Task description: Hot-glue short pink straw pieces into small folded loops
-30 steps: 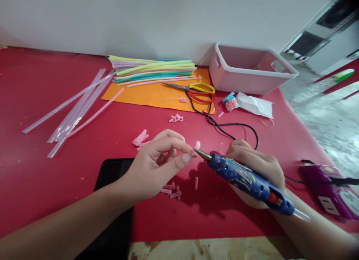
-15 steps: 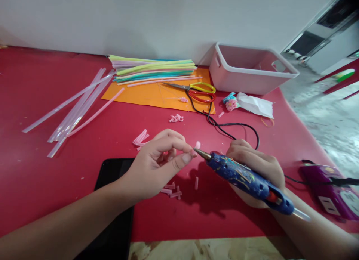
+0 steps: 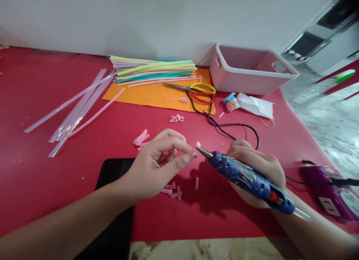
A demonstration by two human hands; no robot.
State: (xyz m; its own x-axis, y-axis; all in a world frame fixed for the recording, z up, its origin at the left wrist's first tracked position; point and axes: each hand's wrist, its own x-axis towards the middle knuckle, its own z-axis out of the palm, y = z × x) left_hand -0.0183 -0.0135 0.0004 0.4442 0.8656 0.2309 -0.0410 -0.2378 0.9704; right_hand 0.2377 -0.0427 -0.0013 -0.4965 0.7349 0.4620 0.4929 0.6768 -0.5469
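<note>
Between thumb and forefinger, my left hand (image 3: 159,164) pinches a small pink pipe cleaner piece (image 3: 194,153), mostly covered by the fingertips. My right hand (image 3: 256,170) is wrapped round a blue, glue-smeared hot glue gun (image 3: 241,174). Its metal nozzle points left and sits just beside the pink piece. A clear glue stick (image 3: 301,214) pokes from the gun's rear. Cut pink pieces (image 3: 171,191) lie on the red table below the left hand, others (image 3: 141,137) behind it. Farther back is a small heap of bent pink pieces (image 3: 176,118).
Colourful pipe cleaners (image 3: 154,71) and scissors (image 3: 190,89) rest on orange card (image 3: 134,97). Clear glue sticks (image 3: 78,107) lie left. A pink bin (image 3: 252,79), a small pink flower (image 3: 231,105), a black cord (image 3: 238,124), a purple power strip (image 3: 328,191) and a black tablet (image 3: 112,207) surround the hands.
The glue gun's nozzle has shifted slightly right, away from the left fingertips, so more of the pink piece shows. My left hand has barely moved.
</note>
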